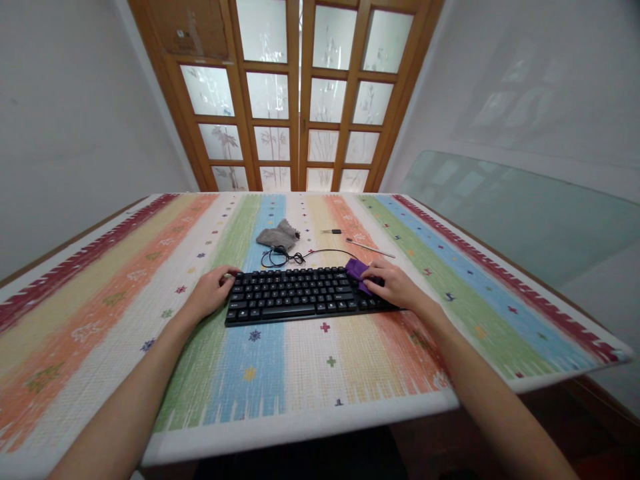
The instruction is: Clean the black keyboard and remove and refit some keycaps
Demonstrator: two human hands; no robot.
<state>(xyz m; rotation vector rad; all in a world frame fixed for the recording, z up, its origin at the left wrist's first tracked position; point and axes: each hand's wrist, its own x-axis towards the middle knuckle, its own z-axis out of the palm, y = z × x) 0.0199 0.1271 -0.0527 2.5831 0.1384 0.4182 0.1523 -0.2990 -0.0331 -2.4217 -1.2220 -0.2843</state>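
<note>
A black keyboard [293, 293] lies flat on the striped tablecloth before me. My left hand [214, 291] grips its left end near the upper corner, fingers curled at the edge. On the right part of the keys, my right hand [391, 283] presses a purple cloth [356, 269], with the fingers closed on it; the keys underneath are hidden. The keyboard's black cable [327, 251] runs behind it and ends in a bundled loop at the left. Just beyond that bundle rests a crumpled grey cloth [278, 235].
Behind the keyboard lie a thin white stick-like brush [370, 248] with a dark tip and a small black-handled tool [336, 231] with thin prongs. The table's front edge [300, 427] is close to me. A glass panel [500, 207] leans at the right wall.
</note>
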